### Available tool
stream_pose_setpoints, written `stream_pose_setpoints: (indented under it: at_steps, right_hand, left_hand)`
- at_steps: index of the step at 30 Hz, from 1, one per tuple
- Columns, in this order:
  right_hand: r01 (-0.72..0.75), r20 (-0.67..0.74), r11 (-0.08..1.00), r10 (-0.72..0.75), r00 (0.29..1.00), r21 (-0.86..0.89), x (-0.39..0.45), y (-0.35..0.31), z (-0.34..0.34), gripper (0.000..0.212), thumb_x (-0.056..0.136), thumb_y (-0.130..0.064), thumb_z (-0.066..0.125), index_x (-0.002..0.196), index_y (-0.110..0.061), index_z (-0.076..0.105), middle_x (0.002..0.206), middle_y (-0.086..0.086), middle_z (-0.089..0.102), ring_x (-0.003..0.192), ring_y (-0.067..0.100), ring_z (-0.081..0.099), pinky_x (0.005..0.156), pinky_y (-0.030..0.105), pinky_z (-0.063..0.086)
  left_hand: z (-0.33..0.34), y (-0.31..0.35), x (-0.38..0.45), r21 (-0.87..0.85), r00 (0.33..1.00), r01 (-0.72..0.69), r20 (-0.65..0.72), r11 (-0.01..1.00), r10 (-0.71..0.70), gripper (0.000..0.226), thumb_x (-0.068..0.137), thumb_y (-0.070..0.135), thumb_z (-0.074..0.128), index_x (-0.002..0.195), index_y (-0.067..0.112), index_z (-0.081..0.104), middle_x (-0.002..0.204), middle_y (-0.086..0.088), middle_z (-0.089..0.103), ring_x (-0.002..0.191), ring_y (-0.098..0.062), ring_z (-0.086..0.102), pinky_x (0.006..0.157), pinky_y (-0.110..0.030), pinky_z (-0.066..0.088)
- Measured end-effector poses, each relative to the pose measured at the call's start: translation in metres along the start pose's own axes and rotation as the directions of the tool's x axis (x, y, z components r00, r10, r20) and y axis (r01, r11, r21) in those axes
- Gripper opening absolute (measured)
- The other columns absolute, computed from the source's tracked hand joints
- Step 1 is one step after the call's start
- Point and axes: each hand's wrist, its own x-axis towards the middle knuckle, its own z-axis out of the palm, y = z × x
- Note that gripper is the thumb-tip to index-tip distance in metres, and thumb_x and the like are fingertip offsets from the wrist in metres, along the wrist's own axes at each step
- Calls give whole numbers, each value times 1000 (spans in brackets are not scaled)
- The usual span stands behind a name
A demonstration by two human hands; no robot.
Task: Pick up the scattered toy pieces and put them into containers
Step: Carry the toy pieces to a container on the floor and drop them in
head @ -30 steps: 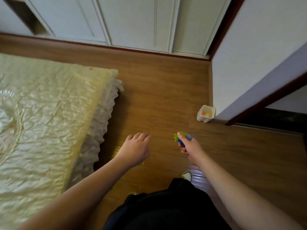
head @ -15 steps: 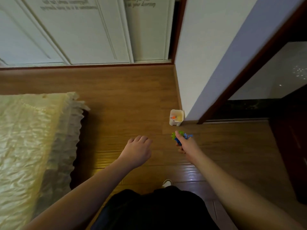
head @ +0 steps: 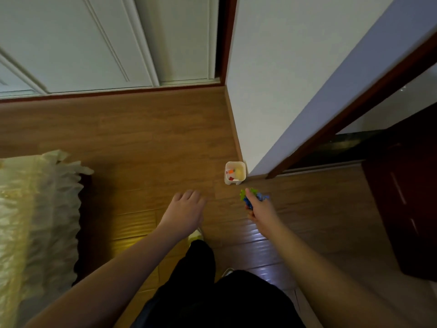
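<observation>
A small white container (head: pixel 243 168) stands on the wooden floor against the wall corner, with orange, red and pale pieces inside. My right hand (head: pixel 259 209) grips a bunch of green and blue toy pieces (head: pixel 254 196) just below and right of the container. My left hand (head: pixel 185 210) hangs over the floor left of it, fingers loosely curled, holding nothing.
A bed with a cream frilled cover (head: pixel 35 209) fills the left. White cupboard doors (head: pixel 94 43) line the far wall. A doorway with a dark frame (head: pixel 343 129) opens on the right, with a dark cabinet (head: pixel 406 204) beside it. My dark trousers (head: pixel 212 292) are below.
The view has swung right and moved nearer the container, which now lies close above my right hand. Both hands keep the same pose, and the right still holds the pieces.
</observation>
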Motion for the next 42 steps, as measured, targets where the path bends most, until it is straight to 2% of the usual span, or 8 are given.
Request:
stream_pose_setpoints:
  at_steps: [4, 8, 14, 22, 29, 32, 34, 42]
  right_hand:
    - [-18, -46, 1000, 18, 999, 2, 51, -20, 10, 35, 92, -39, 61, 99, -4, 64, 68, 0, 54, 59, 7, 48, 48, 21, 34]
    - [2, -96, 998, -8, 995, -59, 108, -28, 17, 35, 92, -43, 59, 78, -10, 61, 60, -1, 52, 50, 7, 48, 48, 23, 36]
    - [-90, -181, 986, 64, 981, -140, 231, -3, 22, 39, 91, -47, 59, 75, -11, 63, 62, 0, 57, 53, 8, 52, 47, 21, 39]
    - [-158, -207, 976, 125, 970, -152, 416, 60, 9, 45, 85, -50, 66, 101, -8, 65, 81, 2, 67, 71, 12, 61, 63, 27, 48]
    - [-161, -194, 944, 107, 975, -288, 540, 122, 7, 38, 91, -36, 64, 116, -9, 58, 94, 7, 66, 73, 13, 61, 54, 22, 45]
    - [-177, -243, 936, 104, 965, -304, 589, 141, 14, 41, 91, -35, 63, 119, -7, 54, 105, 10, 64, 93, 22, 65, 76, 33, 57]
    - [-218, -251, 939, 150, 956, -267, 617, 149, 21, 44, 90, -36, 64, 122, -7, 53, 110, 11, 64, 102, 26, 64, 88, 38, 56]
    - [-293, -261, 955, 273, 926, -43, 672, 160, 32, 53, 91, -25, 66, 137, -10, 45, 128, 8, 56, 115, 28, 57, 94, 44, 54]
  left_hand:
    - [-8, -34, 48, 3, 1000, -14, -3, 1000, 14, 43, 96, 32, 42, 137, 19, 41, 144, -6, 42, 133, -27, 39, 105, -42, 37]
    - [-5, -54, 96, -21, 999, -30, 17, 999, 31, 45, 96, 32, 45, 139, 20, 42, 145, -7, 43, 133, -27, 41, 104, -43, 38]
    - [39, -68, 192, -146, 997, 45, -53, 988, -53, 44, 98, 31, 41, 141, 25, 39, 143, -1, 43, 134, -23, 40, 105, -39, 36]
    - [142, -88, 313, -129, 999, 19, -41, 991, -24, 51, 76, 20, 69, 125, 23, 57, 124, -5, 59, 116, -30, 57, 87, -45, 49]
    - [231, -92, 361, -106, 995, 8, -96, 994, -19, 50, 63, 19, 81, 111, 19, 65, 111, -7, 65, 97, -30, 66, 76, -45, 54]
    - [266, -91, 370, -127, 993, 9, -115, 992, -24, 55, 58, 18, 83, 110, 20, 65, 108, -6, 66, 95, -28, 66, 74, -43, 55]
    - [284, -92, 373, -131, 992, 11, -126, 991, -28, 58, 56, 18, 84, 111, 21, 64, 107, -5, 66, 95, -28, 67, 74, -43, 55]
    - [306, -110, 379, -114, 988, 75, -124, 991, -89, 53, 51, 17, 86, 100, 22, 67, 101, -3, 67, 88, -26, 69, 67, -41, 56]
